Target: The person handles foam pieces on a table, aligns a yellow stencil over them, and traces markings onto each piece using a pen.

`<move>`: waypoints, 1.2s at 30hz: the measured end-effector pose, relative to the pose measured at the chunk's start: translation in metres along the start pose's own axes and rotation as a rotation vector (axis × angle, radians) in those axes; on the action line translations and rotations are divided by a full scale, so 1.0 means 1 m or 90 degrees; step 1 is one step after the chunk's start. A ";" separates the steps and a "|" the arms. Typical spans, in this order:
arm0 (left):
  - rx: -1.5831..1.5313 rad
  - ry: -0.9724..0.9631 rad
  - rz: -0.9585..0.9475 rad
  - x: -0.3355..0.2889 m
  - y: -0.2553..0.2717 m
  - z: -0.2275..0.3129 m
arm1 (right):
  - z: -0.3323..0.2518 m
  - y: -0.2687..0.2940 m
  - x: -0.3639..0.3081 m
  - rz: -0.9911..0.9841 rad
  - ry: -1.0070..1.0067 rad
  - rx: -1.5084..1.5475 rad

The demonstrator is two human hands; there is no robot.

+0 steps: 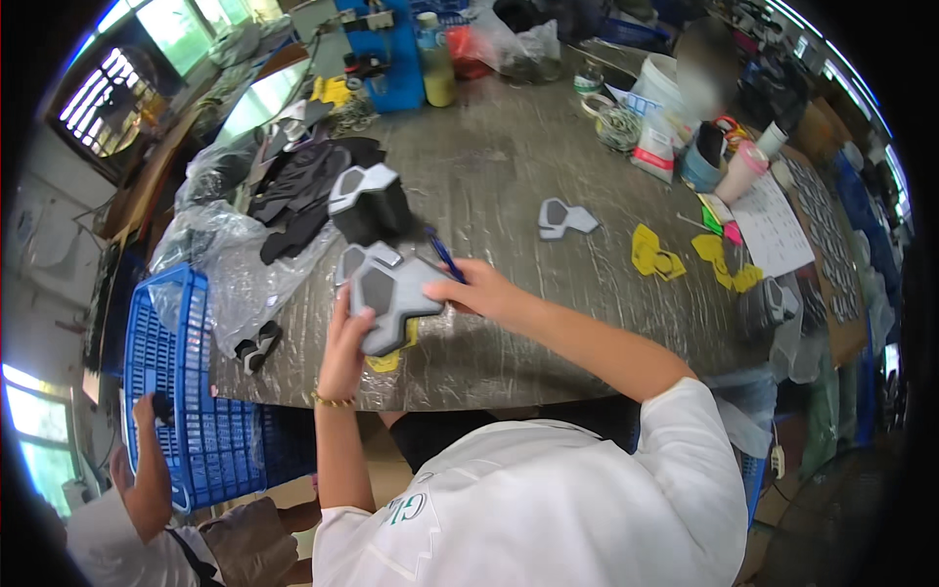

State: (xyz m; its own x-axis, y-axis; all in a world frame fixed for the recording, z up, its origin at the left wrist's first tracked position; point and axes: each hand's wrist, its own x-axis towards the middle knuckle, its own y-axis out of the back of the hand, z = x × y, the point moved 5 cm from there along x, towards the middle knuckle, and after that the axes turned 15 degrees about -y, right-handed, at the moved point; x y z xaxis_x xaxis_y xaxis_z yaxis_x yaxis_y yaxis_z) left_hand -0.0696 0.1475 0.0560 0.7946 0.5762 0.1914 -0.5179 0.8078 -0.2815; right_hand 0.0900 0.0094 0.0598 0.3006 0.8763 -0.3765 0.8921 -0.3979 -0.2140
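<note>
My left hand (pixel 344 338) is closed on the lower left edge of a grey angular piece with dark polygon patches (pixel 416 290), its thumb on top. My right hand (pixel 484 292) grips the right edge of the same piece, with a blue pen (pixel 443 252) tucked in its fingers, pointing up and away. Just beyond stands a tall stack of similar grey and black pieces (pixel 377 213). Another such piece (pixel 565 219) lies alone on the table, farther right. Partly hidden under the held piece is a yellow cutout (pixel 389 360).
Yellow cutouts (pixel 655 254), a paper sheet (pixel 773 230) and a pink cup (pixel 743 168) are at the right. Clear plastic (pixel 249 269) and black fabric (pixel 308 186) cover the left. A blue basket (pixel 166 362) stands by the table edge, with another person's hand (pixel 147 416) nearby.
</note>
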 end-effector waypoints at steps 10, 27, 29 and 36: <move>0.089 0.187 -0.207 -0.027 -0.127 -0.119 | 0.104 0.134 -0.100 0.132 -0.261 -0.006; 0.160 0.177 -0.164 -0.029 -0.123 -0.116 | 0.100 0.159 -0.123 0.298 -0.161 -0.267; 0.095 0.210 -0.136 -0.033 -0.120 -0.119 | 0.109 0.154 -0.125 0.291 -0.165 -0.190; 0.080 0.221 -0.153 -0.035 -0.120 -0.128 | 0.132 0.154 -0.128 0.243 -0.191 -0.075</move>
State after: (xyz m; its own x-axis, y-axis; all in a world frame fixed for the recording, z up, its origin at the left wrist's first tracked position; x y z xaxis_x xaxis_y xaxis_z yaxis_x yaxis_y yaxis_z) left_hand 0.0050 0.0142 -0.0374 0.9453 0.3119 -0.0957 -0.3233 0.9348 -0.1469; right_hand 0.1447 -0.2002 -0.0440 0.5180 0.5512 -0.6541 0.7748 -0.6264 0.0857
